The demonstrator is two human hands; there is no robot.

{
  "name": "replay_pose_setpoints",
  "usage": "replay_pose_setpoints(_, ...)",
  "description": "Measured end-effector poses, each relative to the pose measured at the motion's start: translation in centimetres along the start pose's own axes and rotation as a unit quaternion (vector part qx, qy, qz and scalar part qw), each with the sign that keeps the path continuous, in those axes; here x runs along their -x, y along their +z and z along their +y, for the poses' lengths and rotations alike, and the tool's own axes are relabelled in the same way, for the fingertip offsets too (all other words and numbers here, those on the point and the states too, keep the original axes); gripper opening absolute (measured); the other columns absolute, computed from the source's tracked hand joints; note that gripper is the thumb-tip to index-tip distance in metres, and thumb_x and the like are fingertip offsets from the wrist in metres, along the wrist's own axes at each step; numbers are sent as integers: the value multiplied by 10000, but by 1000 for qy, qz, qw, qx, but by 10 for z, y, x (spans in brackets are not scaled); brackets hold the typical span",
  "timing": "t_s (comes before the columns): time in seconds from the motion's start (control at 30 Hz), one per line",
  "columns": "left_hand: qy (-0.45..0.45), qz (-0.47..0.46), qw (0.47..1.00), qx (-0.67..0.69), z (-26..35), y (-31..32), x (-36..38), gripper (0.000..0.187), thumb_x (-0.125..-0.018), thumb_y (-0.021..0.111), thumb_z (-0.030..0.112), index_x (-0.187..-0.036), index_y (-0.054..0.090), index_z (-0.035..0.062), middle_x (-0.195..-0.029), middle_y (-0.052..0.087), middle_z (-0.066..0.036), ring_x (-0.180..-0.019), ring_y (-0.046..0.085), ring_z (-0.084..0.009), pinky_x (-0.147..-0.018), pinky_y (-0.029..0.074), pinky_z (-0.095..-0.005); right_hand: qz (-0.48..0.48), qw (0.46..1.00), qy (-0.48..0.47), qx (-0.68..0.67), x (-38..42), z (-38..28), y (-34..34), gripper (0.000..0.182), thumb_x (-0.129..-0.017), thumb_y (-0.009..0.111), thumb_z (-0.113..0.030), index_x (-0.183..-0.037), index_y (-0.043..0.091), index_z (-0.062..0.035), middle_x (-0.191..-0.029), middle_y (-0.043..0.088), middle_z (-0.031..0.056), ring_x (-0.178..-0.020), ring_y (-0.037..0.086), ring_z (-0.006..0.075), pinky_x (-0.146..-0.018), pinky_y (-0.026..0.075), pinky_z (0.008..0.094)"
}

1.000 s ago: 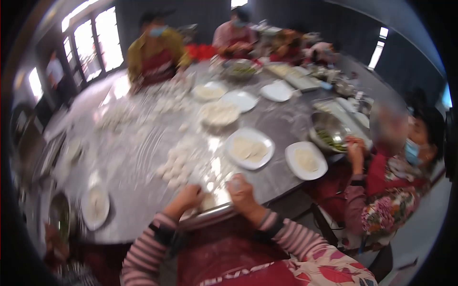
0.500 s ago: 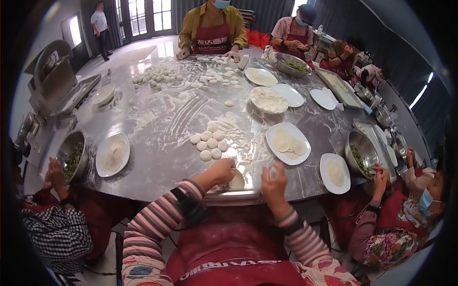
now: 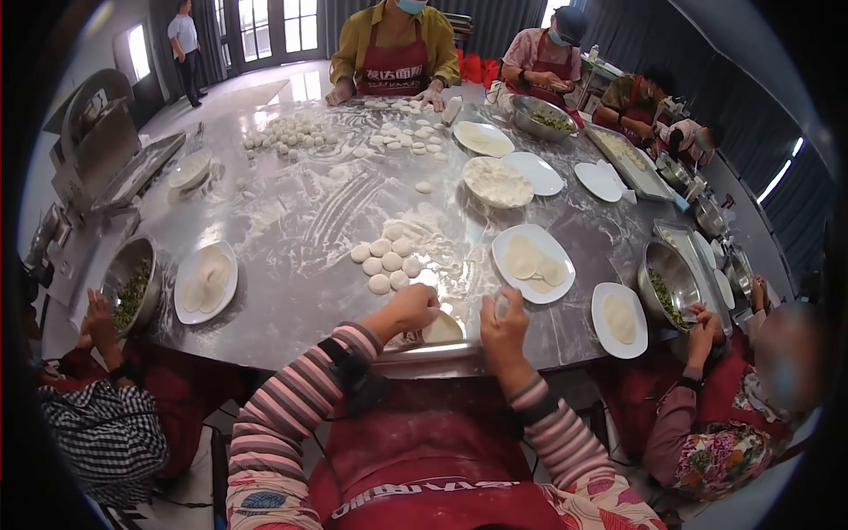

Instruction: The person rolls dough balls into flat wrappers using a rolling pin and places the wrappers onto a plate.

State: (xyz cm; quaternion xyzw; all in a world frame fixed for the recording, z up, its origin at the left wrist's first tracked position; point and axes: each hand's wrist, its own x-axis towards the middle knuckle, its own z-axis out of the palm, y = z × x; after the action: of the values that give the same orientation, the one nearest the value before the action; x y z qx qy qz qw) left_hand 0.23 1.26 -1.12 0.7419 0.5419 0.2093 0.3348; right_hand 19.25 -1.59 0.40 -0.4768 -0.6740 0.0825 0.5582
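My left hand (image 3: 408,311) is closed, its fingers on the edge of a flat round dough wrapper (image 3: 442,329) at the table's near edge. Just to the right, my right hand (image 3: 504,329) is wrapped around what looks like a small rolling pin (image 3: 502,306); only a pale end shows above the fist. Beyond my left hand, several small flattened dough rounds (image 3: 391,261) lie on scattered flour. A white plate (image 3: 556,292) with rolled wrappers (image 3: 528,258) sits ahead of my right hand.
Steel bowls with green filling stand at left (image 3: 152,305) and right (image 3: 693,281). Plates of wrappers lie on both sides, including one plate (image 3: 231,287) at left. A heaped flour plate (image 3: 497,183) and dough pieces (image 3: 290,134) lie farther back. Co-workers surround the table.
My right hand has shifted slightly up and left, toward the wrapper. My left hand has moved slightly up, and more of the wrapper shows flat on the table.
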Motion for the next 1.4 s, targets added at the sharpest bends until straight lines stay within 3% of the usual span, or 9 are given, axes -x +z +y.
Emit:
replay_pose_setpoints(0.37, -85, 0, 996, -27, 9, -11, 14, 208, -758, 569, 173, -867, 656, 17, -812, 648, -199, -774, 628, -322, -699, 476, -389, -7, 1000, -11, 21, -33, 5, 39, 157, -803, 594, -54, -917, 489, -32, -711, 565, 232, -656, 575, 416, -560, 441, 459)
replay_pose_setpoints(0.6, -72, 10, 995, -72, 38, 1, 29, 207, -723, 618, 232, -790, 645, 38, -778, 639, -173, -764, 617, -333, -676, 468, -414, 22, 1000, 22, -4, 21, -23, -26, 202, -770, 647, -42, -905, 497, -26, -642, 545, 191, -555, 566, 369, -497, 440, 401)
replay_pose_setpoints(0.73, 30, 7, 993, -114, 43, 11, 21, 207, -736, 632, 238, -783, 604, 39, -727, 602, -164, -714, 588, -320, -640, 455, -406, 9, 999, 31, -43, 27, -23, -35, 204, -762, 645, -15, -902, 498, -29, -632, 529, 173, -544, 565, 345, -482, 434, 378)
replay_pose_setpoints(0.8, 35, 29, 999, 24, 38, 16, 2, 203, -732, 627, 211, -826, 575, 39, -740, 597, -184, -734, 585, -348, -648, 452, -421, -5, 998, 21, -58, 29, -20, -37, 205, -761, 645, -10, -903, 498, -27, -645, 528, 171, -549, 563, 349, -483, 435, 380)
replay_pose_setpoints(1.0, 66, 18, 955, 287, 72, 7, -106, 246, -838, 610, 225, -916, 564, -4, -771, 573, -23, -708, 499, -90, -625, 430, -265, 5, 998, -3, -64, 28, -20, -39, 236, -743, 665, 6, -907, 499, -32, -656, 530, 163, -532, 553, 344, -470, 428, 373)
replay_pose_setpoints(1.07, 26, 88, 943, 319, 66, -6, -129, 278, -849, 597, 218, -983, 553, -22, -822, 609, -90, -699, 571, -186, -680, 465, -312, -15, 996, 23, -89, 29, -20, -40, 237, -745, 669, 5, -904, 498, -35, -653, 527, 154, -504, 542, 322, -453, 416, 356)
replay_pose_setpoints(1.2, 66, 130, 971, -188, 22, -32, -74, 316, -805, 560, 122, -1107, 508, 42, -1110, 543, -227, -1022, 539, -369, -854, 434, -431, -21, 994, 37, -98, 30, -16, -40, 240, -746, 677, -2, -901, 497, -36, -635, 515, 144, -477, 518, 307, -442, 408, 344)
replay_pose_setpoints(1.3, 70, 139, 941, -299, 13, -25, -5, 372, -786, 551, 80, -1148, 481, 29, -1120, 513, -202, -1022, 512, -381, -853, 432, -436, -12, 996, -59, -64, 19, -23, -46, 239, -747, 672, -2, -904, 496, -39, -634, 513, 143, -474, 513, 306, -441, 408, 345)
replay_pose_setpoints(1.4, 146, 187, 904, -354, -1, -21, 29, 302, -780, 537, 77, -1074, 497, 24, -1045, 522, -191, -973, 524, -374, -822, 435, -448, -28, 994, 35, -97, 28, -17, -40, 235, -749, 666, -4, -906, 494, -41, -641, 514, 144, -484, 520, 312, -447, 411, 353)
